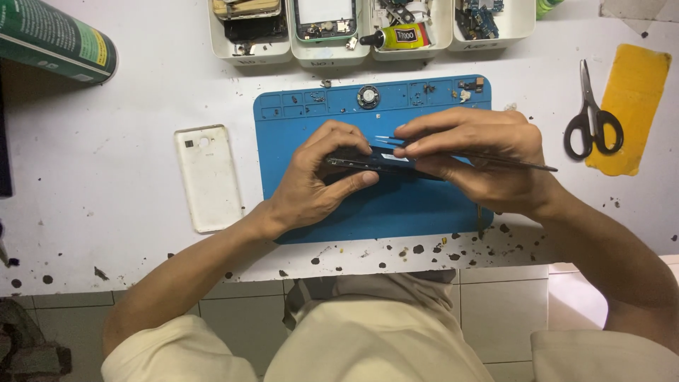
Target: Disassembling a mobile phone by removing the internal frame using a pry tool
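Observation:
My left hand (318, 177) grips a dark phone body (368, 163) on its edge, held over the blue work mat (396, 212). My right hand (481, 159) is closed on a pair of thin tweezers (509, 162). Their pale tips (385, 139) point left, just above the phone's top edge and close to my left fingers. Both hands meet over the middle of the mat. Most of the phone is hidden by my fingers.
A white phone back cover (209, 177) lies left of the mat. Black scissors (593, 117) and a yellow sheet (629, 106) lie at the right. Several white trays (332, 32) with phone parts and a glue tube (399, 37) line the far edge. A green can (53, 39) lies at top left.

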